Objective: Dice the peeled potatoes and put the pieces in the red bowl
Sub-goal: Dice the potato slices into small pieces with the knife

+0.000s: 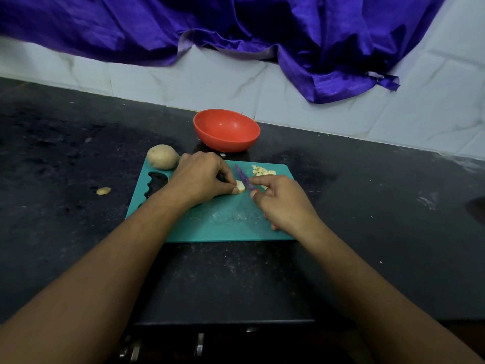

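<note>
No legible text, label, brand, number or sign — not on anything in view.

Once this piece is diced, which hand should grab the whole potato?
Left. The left hand, pinching the potato piece, lies close beside the whole potato at the far left corner of the cutting board; the right hand holds the knife.

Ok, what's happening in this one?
A person is dicing potato on a teal cutting board. The left hand pinches a small potato piece while the right hand holds a purple knife against it. Diced pieces lie on the board's far side; a whole potato sits at its far left corner. The red bowl looks empty.
</note>
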